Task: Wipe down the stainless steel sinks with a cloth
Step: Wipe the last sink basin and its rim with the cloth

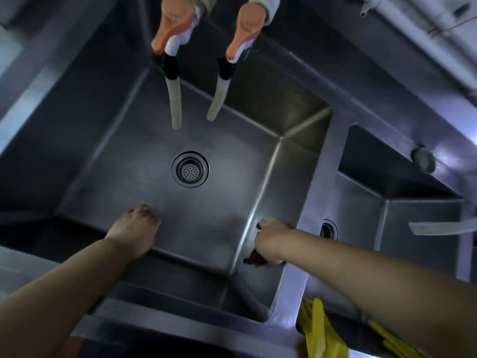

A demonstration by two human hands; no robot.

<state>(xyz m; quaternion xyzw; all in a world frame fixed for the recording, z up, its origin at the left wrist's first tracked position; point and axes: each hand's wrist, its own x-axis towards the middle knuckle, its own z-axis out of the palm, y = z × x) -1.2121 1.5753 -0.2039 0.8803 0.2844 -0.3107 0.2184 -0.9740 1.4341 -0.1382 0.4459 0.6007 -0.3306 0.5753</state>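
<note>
Stainless steel sink held both hands: at five o'clock the right hand gripped a dark cloth against its wall to wipe, while the left hand, loosely curled and empty, braced at seven.

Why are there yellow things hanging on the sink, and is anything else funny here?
Those are yellow rubber gloves, draped over the front edge of the sink instead of being worn; the right hand holds the dark cloth bare. Both taps have cloth wrapped around their tops, which looks makeshift. Nothing looks spilled or broken.
</note>
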